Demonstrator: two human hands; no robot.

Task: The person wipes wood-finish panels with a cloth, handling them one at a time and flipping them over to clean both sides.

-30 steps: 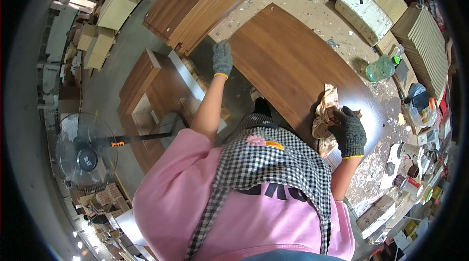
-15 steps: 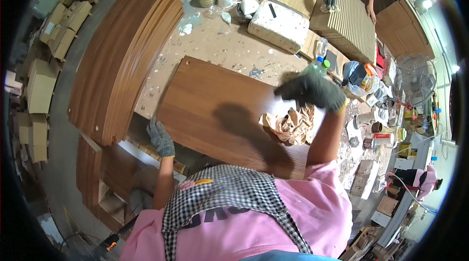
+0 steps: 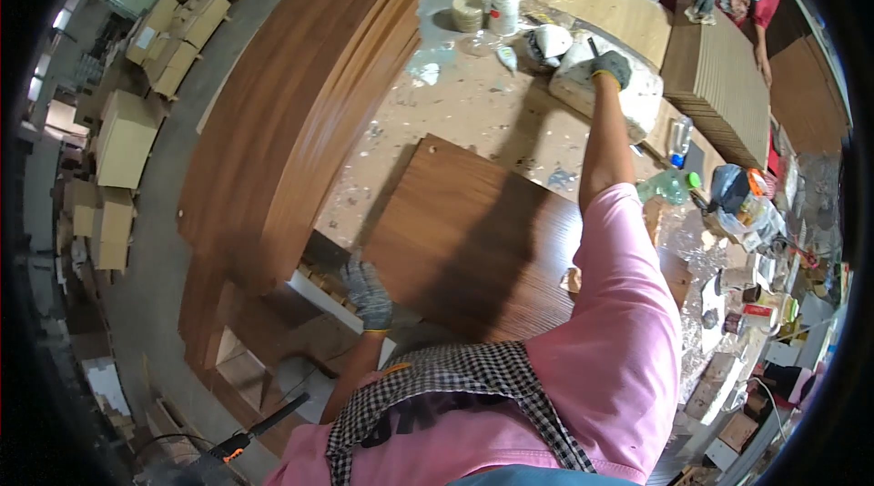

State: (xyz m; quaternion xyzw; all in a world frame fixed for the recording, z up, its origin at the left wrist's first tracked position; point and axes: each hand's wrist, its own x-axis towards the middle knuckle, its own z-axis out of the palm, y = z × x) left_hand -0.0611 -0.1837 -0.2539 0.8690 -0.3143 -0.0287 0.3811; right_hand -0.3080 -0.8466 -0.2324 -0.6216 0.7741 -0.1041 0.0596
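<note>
A paint-spattered tabletop (image 3: 464,104) extends under and beyond the brown board (image 3: 446,231), which lies flat. Left of the board rises a stack of brown panels (image 3: 287,113). Beyond the board's far edge sits a whitish block (image 3: 644,87). At the board's left edge, the gloved left hand (image 3: 367,293) is open, fingers extended, holding nothing. Beyond the board, the gloved right hand (image 3: 612,69) is at the block, fingers hidden; its grip cannot be told. Beside it shows a dark strip (image 3: 593,46).
</note>
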